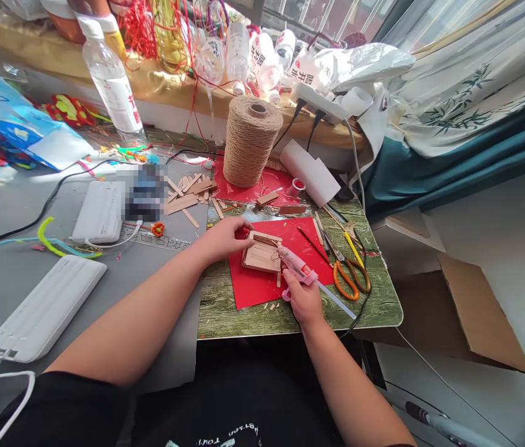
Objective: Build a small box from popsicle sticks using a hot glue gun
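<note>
My right hand (305, 299) is wrapped round a pink hot glue gun (296, 264), with a long clear glue stick (337, 302) poking out of its back end. The gun's tip points at a small box of wooden craft sticks (262, 256), close to its upper right side. Fingers of my left hand (232, 238) pinch the box at its upper left edge. Beneath the box lies a sheet of red paper (253, 295) on the wood-patterned table (220, 310). Whether the tip touches the wood I cannot tell.
Scissors (351, 278), a yellow pen (354, 248) and a dark thin stick (313, 243) lie at the right. Behind stand a twine spool (251, 143) and loose craft sticks (187, 194). White power banks (45, 307) and cables are at left; a cardboard box (481, 310) stands right of the table.
</note>
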Tool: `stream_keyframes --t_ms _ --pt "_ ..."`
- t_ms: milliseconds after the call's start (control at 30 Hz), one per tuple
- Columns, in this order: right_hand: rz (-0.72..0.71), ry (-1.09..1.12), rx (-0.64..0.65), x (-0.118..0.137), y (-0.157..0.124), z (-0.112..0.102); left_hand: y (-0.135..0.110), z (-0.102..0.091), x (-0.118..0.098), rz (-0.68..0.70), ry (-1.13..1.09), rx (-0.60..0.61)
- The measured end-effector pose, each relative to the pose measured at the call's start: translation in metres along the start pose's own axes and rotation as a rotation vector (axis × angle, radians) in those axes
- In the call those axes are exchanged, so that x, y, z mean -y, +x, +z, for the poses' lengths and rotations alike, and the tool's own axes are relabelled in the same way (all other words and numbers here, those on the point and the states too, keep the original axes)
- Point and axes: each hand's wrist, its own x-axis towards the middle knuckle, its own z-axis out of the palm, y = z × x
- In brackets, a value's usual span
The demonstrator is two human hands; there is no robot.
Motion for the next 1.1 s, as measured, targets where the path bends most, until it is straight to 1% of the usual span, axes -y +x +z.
stream_keyframes --t_ms 100,200,267,333,433,500,633,800,933,1100 --pt "0.005 0.021 0.025 0.0 -0.001 -0.001 0.0 0.0 -0.002 -0.02 0.021 0.008" --pt "0.028 -0.013 0.003 -0.002 -0.001 -0.002 -0.001 -0.001 -0.003 -0.052 -0.002 0.039" --pt "0.024 -0.026 0.002 -0.003 -0.001 -0.003 -0.005 -0.003 -0.005 -0.039 0.006 0.059" --pt "0.011 -0.022 0.011 -0.004 0.0 -0.003 -0.01 -0.007 -0.008 0.026 0.024 0.108" --pt "0.004 -0.024 0.01 -0.006 0.0 -0.005 -0.017 -0.012 -0.012 0.161 0.074 0.211" --pt "-0.003 -0.041 0.006 -0.006 0.001 -0.005 -0.019 -0.013 -0.014 0.198 0.113 0.242" --pt "-0.034 -0.077 -0.006 -0.004 0.001 -0.006 -0.018 -0.011 -0.012 0.193 0.158 0.242" --pt "-0.026 -0.077 0.011 0.0 0.002 -0.006 -0.016 -0.013 -0.014 0.198 0.188 0.232" --pt "-0.073 -0.071 0.003 -0.002 0.002 -0.006 -0.018 -0.015 -0.018 0.195 0.2 0.22" --pt "-0.08 -0.076 -0.006 -0.004 0.003 -0.006 -0.017 -0.015 -0.018 0.222 0.189 0.234"
